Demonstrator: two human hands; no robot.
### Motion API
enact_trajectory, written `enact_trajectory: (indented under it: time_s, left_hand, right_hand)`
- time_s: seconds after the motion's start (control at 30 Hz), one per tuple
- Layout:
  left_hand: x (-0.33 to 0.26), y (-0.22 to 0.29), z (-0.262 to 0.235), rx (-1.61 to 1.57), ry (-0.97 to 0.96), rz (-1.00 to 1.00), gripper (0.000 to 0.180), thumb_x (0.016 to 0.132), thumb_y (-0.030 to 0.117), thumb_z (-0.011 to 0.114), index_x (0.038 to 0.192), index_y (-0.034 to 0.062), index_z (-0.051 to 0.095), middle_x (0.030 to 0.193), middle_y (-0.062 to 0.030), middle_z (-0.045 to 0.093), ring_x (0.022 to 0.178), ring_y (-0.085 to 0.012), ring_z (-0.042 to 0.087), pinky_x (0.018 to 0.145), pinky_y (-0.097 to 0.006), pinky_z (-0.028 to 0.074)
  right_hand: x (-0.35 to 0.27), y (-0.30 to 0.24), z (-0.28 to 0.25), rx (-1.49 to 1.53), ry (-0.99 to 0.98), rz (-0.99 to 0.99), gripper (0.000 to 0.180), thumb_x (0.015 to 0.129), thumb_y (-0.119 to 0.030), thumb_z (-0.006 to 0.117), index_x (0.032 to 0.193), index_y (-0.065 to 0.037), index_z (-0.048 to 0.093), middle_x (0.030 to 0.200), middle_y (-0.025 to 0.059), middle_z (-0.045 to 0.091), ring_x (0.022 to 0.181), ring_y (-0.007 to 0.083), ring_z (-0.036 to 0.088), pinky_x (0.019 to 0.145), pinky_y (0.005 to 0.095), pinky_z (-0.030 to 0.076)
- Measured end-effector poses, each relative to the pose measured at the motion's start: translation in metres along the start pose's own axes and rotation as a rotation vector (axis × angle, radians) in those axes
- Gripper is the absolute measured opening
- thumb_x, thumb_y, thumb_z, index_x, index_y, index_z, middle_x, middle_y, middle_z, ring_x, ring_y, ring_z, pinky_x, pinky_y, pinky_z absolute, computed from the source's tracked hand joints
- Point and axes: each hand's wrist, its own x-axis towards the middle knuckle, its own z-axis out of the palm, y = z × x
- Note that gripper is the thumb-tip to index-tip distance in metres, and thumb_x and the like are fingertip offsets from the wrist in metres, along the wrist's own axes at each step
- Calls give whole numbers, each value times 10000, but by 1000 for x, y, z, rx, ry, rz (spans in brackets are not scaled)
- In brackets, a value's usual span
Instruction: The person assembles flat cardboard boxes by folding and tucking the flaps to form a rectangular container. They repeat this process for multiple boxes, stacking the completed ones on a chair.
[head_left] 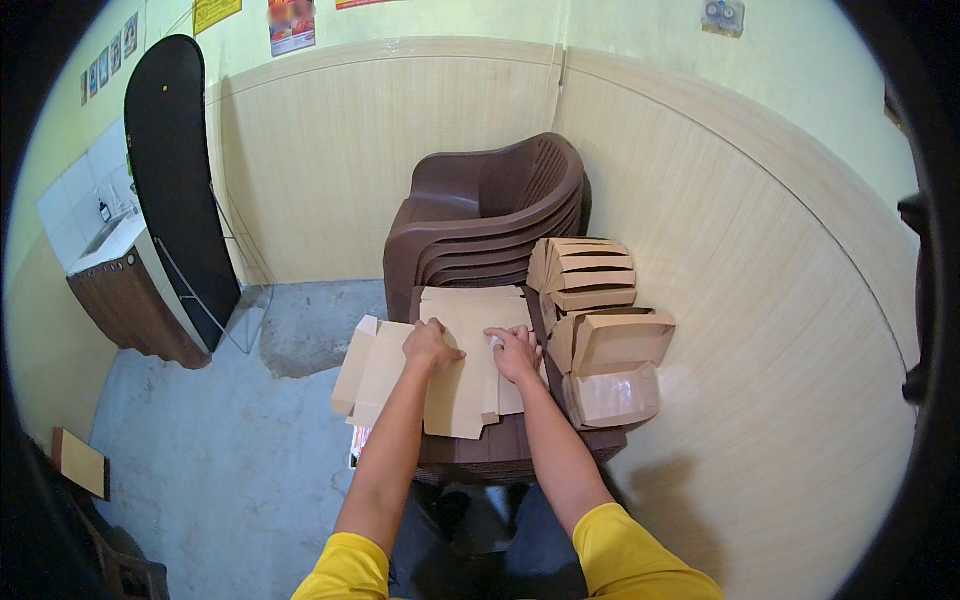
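Note:
A flat brown cardboard box blank (460,402) lies in front of me on a brown plastic seat (515,440). My left hand (430,347) rests on the left part of the blank, with its thumb stretched out across the board. To its right, my right hand (516,354) has its fingers bent around a fold at the blank's right side. A small whitish spot shows by its fingertips, too small to make out. More flat cardboard with raised flaps (372,378) spreads out to the left, partly under my left forearm.
Beside the seat at right stand an opened cardboard box (622,345) and a row of nested folded boxes (590,270). Stacked brown plastic chairs (490,215) rise behind. At left are a black board (172,180) leaning upright and a sink counter (125,235). A wood-panelled wall (750,300) bounds the right.

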Motion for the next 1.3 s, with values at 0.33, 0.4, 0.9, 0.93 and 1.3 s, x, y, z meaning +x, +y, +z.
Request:
enact_trajectory:
  time_s: [0.33, 0.4, 0.9, 0.93, 1.3]
  left_hand:
    - [10, -16, 0, -19, -24, 97, 970, 594, 591, 1003, 1371, 179, 594, 1382, -214, 602, 1252, -389, 667, 1041, -469, 552]
    - [14, -15, -2, -32, -48, 80, 975, 589, 579, 1010, 1378, 185, 595, 1388, -215, 599, 1250, -392, 667, 1040, -473, 555]
    - [8, -9, 1, 0, -16, 129, 856, 618, 482, 1020, 1340, 299, 598, 1378, -198, 552, 1232, -402, 661, 1024, -484, 563]
    - [5, -9, 2, -11, 12, 128, 827, 625, 464, 1019, 1318, 282, 607, 1375, -188, 556, 1233, -397, 656, 1018, -486, 562]
    - [-24, -27, 18, -165, 323, 542, 492, 714, 326, 960, 1017, 83, 658, 1082, -87, 674, 1082, -344, 621, 899, -481, 537]
  right_hand:
    - [16, -37, -14, -224, -218, 58, 444, 940, -128, 636, 1302, -383, 666, 1397, 104, 507, 1414, 328, 408, 1157, 610, 302]
    - [33, -39, -21, -272, -328, 45, 472, 922, -124, 630, 1321, -375, 648, 1442, 122, 511, 1437, 368, 439, 1164, 600, 360]
    - [50, -30, -8, -189, -289, -109, 533, 734, -230, 815, 1254, -200, 699, 1215, 120, 684, 1170, 375, 645, 1046, 552, 466]
    - [46, -27, -6, -146, -244, -162, 530, 732, -228, 816, 1247, -200, 693, 1164, 116, 700, 1125, 380, 660, 1023, 566, 467]
    - [12, 7, 10, 249, 110, -515, 268, 764, -5, 762, 1019, -85, 759, 977, 83, 721, 1004, 330, 655, 914, 444, 542]
